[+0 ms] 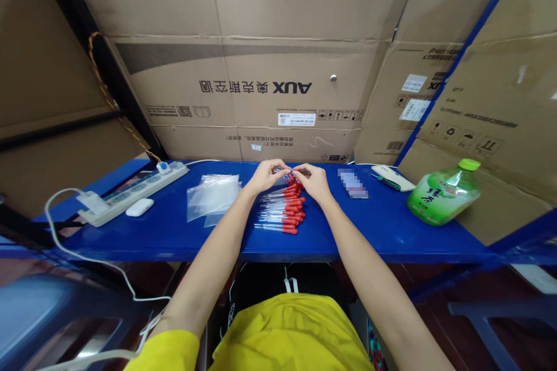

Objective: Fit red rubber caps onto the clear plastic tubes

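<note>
A row of clear thin-tubed droppers (273, 213) with red bulbs lies across the blue table, tubes to the left and bulbs to the right. At the far end of this pile, my left hand (267, 176) is closed in a pinch, its fingertips by a clear tube. My right hand (315, 182) pinches at a red bulb, and the fingertips of both hands nearly meet. They appear to hold one dropper between them, mostly hidden by the fingers. Left of the pile, several clear plastic bags (213, 197) lie flat and overlapping.
A white power strip (139, 188) with plugs and cables and a white earbud case (140, 207) are on the left. To the right lie a phone (353, 183), a green-handled tool (388, 182) and a green tea bottle (444, 194). Cardboard (261, 58) walls the back.
</note>
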Tool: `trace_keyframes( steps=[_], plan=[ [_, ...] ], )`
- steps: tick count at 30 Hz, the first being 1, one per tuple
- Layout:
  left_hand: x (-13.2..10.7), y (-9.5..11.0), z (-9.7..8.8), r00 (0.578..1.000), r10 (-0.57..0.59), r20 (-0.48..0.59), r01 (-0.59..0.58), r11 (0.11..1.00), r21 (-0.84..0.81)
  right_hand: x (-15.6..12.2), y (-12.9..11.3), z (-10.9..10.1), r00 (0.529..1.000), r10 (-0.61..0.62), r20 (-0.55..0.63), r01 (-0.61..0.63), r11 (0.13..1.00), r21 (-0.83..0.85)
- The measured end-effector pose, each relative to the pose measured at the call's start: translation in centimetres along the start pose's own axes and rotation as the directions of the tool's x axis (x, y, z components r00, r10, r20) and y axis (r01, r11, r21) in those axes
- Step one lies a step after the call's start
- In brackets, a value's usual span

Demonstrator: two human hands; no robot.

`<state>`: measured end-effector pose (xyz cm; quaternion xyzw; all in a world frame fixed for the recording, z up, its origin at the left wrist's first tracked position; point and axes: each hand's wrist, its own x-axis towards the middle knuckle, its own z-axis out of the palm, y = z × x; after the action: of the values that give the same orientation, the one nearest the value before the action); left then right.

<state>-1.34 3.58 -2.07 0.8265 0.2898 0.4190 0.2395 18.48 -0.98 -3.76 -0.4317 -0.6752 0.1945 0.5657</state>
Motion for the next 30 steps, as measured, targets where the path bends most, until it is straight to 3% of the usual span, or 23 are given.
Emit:
trace_keyframes(
  steps=[16, 22, 25, 30],
  plan=[
    [0.2, -0.4, -0.6, 0.996, 0.061, 0.065, -0.065, 0.996, 0.065, 0.0, 0.6, 0.2, 1.0, 0.02, 0.024, -0.02, 1.0, -0.007],
    [0.1, -1.0, 1.4, 0.964, 0.158, 0.215, -0.195, 0.967, 0.164, -0.3, -0.6, 1.0, 0.998, -0.065, 0.014, 0.066, 0.996, -0.062],
    [0.1, -1.1, 2.1, 0.98, 0.142, 0.14, -0.166, 0.971, 0.174, -0.3, -0.9, 0.7, 0.994, -0.105, -0.038, 0.102, 0.992, -0.075],
    [0.0, -1.2, 1.3, 0.996, 0.085, 0.0, -0.085, 0.986, 0.143, 0.3, 0.3, -0.6, 0.987, -0.035, -0.156, 0.026, 0.998, -0.059]
  ],
)
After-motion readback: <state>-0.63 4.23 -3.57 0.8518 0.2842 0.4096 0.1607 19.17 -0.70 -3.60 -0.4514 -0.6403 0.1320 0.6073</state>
